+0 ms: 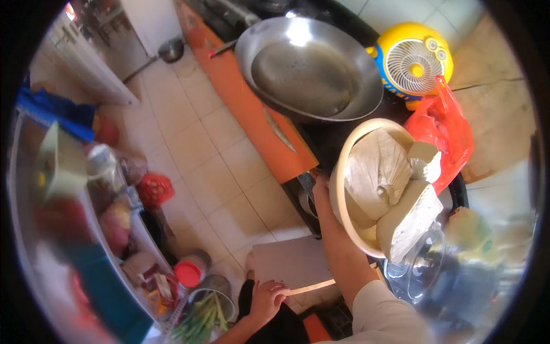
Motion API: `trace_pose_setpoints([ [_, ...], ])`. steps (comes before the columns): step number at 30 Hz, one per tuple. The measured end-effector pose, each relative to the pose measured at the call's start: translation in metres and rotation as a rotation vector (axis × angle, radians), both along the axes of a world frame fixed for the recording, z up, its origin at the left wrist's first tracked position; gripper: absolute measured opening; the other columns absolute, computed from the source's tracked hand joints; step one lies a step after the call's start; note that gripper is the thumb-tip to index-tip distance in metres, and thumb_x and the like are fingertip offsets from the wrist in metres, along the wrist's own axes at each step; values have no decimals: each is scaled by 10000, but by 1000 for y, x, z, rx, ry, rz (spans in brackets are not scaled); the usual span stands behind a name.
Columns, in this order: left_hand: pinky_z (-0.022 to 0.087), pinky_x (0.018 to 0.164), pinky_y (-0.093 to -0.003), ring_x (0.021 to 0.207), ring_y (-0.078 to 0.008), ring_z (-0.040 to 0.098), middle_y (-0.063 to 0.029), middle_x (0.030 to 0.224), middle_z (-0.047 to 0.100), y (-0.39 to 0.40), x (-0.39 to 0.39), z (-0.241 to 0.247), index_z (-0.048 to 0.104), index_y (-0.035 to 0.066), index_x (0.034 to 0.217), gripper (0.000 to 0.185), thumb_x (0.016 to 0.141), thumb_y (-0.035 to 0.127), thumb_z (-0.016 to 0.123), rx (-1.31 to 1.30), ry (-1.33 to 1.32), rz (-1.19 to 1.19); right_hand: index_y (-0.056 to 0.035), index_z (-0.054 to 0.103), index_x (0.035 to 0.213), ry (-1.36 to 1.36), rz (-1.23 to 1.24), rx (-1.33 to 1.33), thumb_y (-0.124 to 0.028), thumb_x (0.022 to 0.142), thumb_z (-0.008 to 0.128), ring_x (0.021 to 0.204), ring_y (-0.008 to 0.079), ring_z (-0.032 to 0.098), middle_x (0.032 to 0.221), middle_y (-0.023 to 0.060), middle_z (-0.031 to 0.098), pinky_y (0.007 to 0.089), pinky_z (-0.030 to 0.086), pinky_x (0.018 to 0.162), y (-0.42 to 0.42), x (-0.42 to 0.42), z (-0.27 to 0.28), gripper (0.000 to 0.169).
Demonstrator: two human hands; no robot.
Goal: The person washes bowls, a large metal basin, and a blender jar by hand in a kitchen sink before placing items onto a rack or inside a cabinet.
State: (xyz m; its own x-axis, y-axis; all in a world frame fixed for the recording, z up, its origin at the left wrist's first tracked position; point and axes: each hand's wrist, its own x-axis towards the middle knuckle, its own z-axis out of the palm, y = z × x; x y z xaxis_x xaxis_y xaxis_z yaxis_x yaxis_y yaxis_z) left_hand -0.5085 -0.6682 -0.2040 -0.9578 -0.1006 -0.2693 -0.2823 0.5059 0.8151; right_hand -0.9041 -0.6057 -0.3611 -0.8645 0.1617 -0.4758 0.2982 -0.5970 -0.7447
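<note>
At the lower middle, my left hand (268,299) has its fingers curled on the edge of a grey-brown flat panel (292,262) with a pale edge strip. My right arm reaches forward under the rim of a cream plastic basin (339,189). My right hand (319,182) is near the corner of an orange panel (275,146), its fingers mostly hidden. The basin holds a cloth-like, crumpled beige bundle (378,167) and a pale block-like piece (414,221), which juts over the rim.
A large steel wok (307,77) sits on the black stove beside a yellow toy-shaped fan (414,64). A red plastic bag (451,129) and a clear glass lid (423,262) lie near the basin. At left are shelves (116,249) of goods, a red-lidded container (189,273) and green onions (204,320).
</note>
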Motion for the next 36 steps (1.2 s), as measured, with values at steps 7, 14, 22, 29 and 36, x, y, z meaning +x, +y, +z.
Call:
trace_pose_setpoints([
  [7,265,937,-551,1010,-236,519,21,915,621,-9,-30,12,673,205,797,142,662,185,715,-268,108,114,-41,513,1076,42,337,641,-129,836,503,942,272,586,1068,131,566,356,500,797,21,111,96,256],
  [14,310,842,-485,1036,-300,458,-118,1058,496,-22,-150,14,578,142,980,425,611,226,770,-548,327,304,-33,581,964,249,704,877,-84,784,605,851,277,616,958,133,611,346,504,740,110,295,270,188],
  [22,434,790,-490,947,-346,509,-171,1030,508,-3,-180,-75,467,3,1055,466,696,177,707,-9,69,183,-65,610,978,-65,610,999,-99,810,560,774,240,649,869,97,653,326,519,707,260,450,323,179],
  [29,462,813,-311,972,-191,552,-114,1051,585,162,-48,31,516,44,1131,413,747,64,665,22,-668,-584,-54,618,987,-36,182,711,-169,844,609,624,151,631,756,82,653,282,509,606,362,569,459,184],
  [36,459,830,-280,990,-176,549,-114,1079,574,327,25,107,495,39,1158,390,788,27,617,42,-460,-1008,-25,583,798,1231,-20,1086,-54,879,493,516,198,528,698,103,569,278,421,454,419,756,685,125],
])
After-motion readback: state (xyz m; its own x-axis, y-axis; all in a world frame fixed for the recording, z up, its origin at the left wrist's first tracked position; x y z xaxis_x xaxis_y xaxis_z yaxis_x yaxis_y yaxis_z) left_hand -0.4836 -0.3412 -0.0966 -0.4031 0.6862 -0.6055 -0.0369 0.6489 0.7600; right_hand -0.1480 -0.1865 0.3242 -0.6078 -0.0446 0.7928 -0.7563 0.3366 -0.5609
